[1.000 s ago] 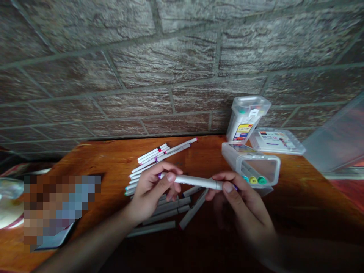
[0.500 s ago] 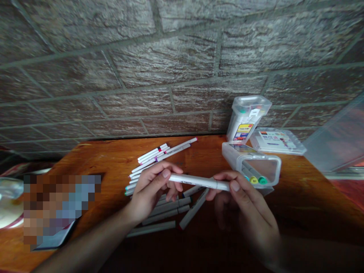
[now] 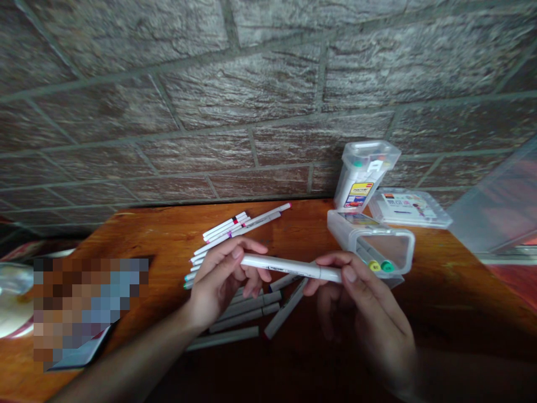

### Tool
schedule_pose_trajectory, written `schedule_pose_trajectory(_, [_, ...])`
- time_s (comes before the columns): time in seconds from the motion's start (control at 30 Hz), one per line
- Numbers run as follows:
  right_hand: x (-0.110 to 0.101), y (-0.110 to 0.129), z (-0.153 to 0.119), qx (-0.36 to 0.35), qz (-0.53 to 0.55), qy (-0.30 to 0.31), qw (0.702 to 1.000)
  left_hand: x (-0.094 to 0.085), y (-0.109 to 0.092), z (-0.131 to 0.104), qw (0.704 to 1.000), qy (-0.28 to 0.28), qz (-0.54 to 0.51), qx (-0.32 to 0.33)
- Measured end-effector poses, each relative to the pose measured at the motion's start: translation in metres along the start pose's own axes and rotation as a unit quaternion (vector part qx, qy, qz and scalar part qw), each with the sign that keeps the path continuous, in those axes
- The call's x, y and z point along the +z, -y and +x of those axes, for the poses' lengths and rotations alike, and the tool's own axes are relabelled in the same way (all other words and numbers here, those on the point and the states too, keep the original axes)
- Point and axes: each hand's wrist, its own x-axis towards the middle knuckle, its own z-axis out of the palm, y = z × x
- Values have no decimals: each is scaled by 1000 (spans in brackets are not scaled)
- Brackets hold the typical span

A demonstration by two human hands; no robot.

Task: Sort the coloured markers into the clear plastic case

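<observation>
A white marker point(image 3: 289, 266) with small dark print is held nearly level above the table, one end in each hand. My left hand point(image 3: 222, 274) pinches its left end between thumb and fingers. The thumb and fingers of my right hand point(image 3: 364, 302) close on the capped right end. Below and behind the hands lie several loose white markers point(image 3: 247, 305), some partly hidden by my left hand. Farther back is another group of slim markers point(image 3: 226, 225) with red, pink and purple marks. Right of the held marker, an open clear case point(image 3: 348, 229) lies on its side with yellow- and green-ended markers inside.
A clear marker box point(image 3: 363, 179) stands upright against the brick wall point(image 3: 268, 101). Beside it lies a flat clear case point(image 3: 411, 210). On the left of the wooden table point(image 3: 138, 235) is a dark-edged device point(image 3: 88, 350), mostly blurred out. A translucent panel point(image 3: 499, 196) rises at right.
My left hand has shifted slightly left, showing a little more of the marker. My right hand has moved slightly right. Both keep hold of the marker.
</observation>
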Motion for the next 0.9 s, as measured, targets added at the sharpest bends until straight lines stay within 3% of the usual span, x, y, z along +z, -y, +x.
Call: schedule_pose_trajectory(0.9, [-1, -4, 2, -13, -5, 0, 1000, 1, -3, 4, 999, -11, -29, -7])
